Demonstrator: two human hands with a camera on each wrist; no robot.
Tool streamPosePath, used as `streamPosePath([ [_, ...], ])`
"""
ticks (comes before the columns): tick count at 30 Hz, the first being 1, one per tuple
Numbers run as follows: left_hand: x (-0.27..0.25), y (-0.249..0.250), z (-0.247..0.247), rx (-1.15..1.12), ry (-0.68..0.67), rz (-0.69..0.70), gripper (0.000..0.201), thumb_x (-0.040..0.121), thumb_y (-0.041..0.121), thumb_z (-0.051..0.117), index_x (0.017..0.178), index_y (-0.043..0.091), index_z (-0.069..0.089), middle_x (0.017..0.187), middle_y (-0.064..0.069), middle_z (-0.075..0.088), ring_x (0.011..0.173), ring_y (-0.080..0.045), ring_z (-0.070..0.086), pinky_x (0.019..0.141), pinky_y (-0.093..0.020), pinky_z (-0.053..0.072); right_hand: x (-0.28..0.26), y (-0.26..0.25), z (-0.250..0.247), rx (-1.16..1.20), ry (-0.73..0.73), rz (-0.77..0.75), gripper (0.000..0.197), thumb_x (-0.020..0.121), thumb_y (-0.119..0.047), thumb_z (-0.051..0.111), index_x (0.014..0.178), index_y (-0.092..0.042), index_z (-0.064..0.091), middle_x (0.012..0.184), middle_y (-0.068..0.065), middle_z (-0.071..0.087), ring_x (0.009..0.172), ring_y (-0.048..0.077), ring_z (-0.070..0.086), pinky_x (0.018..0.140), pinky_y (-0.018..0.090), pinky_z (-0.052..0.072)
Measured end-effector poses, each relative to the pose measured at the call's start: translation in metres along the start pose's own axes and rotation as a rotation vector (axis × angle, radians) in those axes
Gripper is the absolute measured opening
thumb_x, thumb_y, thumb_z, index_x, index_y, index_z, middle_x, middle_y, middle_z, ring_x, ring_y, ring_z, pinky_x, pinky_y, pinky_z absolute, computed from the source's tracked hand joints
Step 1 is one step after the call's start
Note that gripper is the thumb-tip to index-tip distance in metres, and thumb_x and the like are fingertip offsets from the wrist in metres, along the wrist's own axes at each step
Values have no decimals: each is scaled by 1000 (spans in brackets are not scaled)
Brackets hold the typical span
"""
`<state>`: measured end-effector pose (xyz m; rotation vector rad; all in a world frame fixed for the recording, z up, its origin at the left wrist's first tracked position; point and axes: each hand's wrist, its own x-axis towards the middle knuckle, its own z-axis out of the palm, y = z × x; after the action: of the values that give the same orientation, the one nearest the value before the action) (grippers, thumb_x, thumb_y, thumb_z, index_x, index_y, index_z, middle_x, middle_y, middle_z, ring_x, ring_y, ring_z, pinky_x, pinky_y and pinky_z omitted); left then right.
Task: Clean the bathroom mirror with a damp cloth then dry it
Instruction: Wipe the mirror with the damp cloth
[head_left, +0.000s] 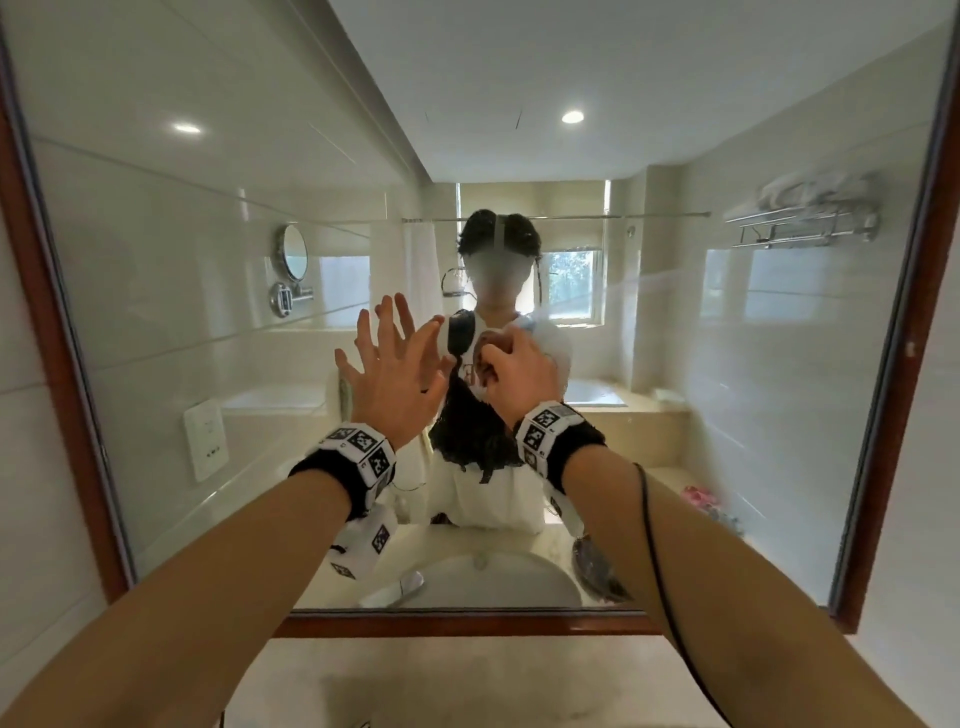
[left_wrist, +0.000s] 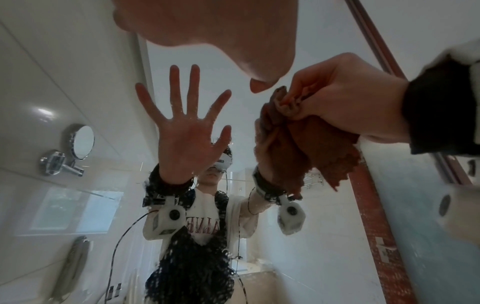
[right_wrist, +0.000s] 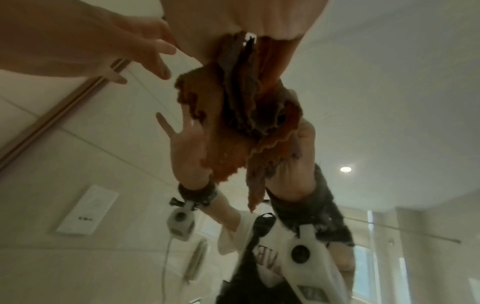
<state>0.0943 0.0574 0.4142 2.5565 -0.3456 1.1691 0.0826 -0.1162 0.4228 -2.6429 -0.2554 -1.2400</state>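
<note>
A large wall mirror (head_left: 727, 364) in a brown wooden frame (head_left: 467, 623) fills the head view. My right hand (head_left: 514, 364) grips a bunched orange-brown cloth (left_wrist: 324, 148) and holds it against the glass near the middle. In the right wrist view the cloth (right_wrist: 233, 92) hangs in folds below the fist. My left hand (head_left: 389, 358) is raised just left of it, flat with fingers spread and holding nothing, close to the glass. I cannot tell whether it touches. In the head view the right hand hides most of the cloth.
Fine water droplets speckle the lower glass (left_wrist: 197, 257). A pale stone countertop (head_left: 467, 680) runs under the frame. The mirror reflects a sink, a round magnifying mirror, a wall socket and a towel rack. Tiled wall (head_left: 21, 467) borders the frame on the left.
</note>
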Motion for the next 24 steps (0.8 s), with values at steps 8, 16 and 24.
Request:
streamPosePath([
  [8, 8, 8, -11, -44, -13, -1, 59, 93, 50, 52, 146, 47, 24, 165, -3, -14, 150, -33, -15, 112, -72, 7, 6, 69, -67, 62, 115, 245, 42, 96, -34, 45, 137, -26, 48, 127, 5, 45, 100, 23, 54, 92, 29, 45],
  [16, 13, -2, -24, -86, 14, 22, 58, 93, 45, 53, 145, 45, 27, 165, -3, -15, 150, -32, -16, 113, -71, 5, 2, 51, -68, 360, 179, 313, 24, 96, -36, 50, 117, -30, 41, 101, -4, 62, 87, 17, 63, 54, 11, 43],
  [24, 11, -67, -30, -38, 59, 27, 60, 93, 49, 53, 147, 43, 29, 165, -7, -10, 151, -33, -12, 113, -72, 10, 29, -31, -15, 464, 161, 232, 21, 93, -49, 47, 110, -35, 46, 99, -7, 67, 85, 15, 66, 76, 33, 55],
])
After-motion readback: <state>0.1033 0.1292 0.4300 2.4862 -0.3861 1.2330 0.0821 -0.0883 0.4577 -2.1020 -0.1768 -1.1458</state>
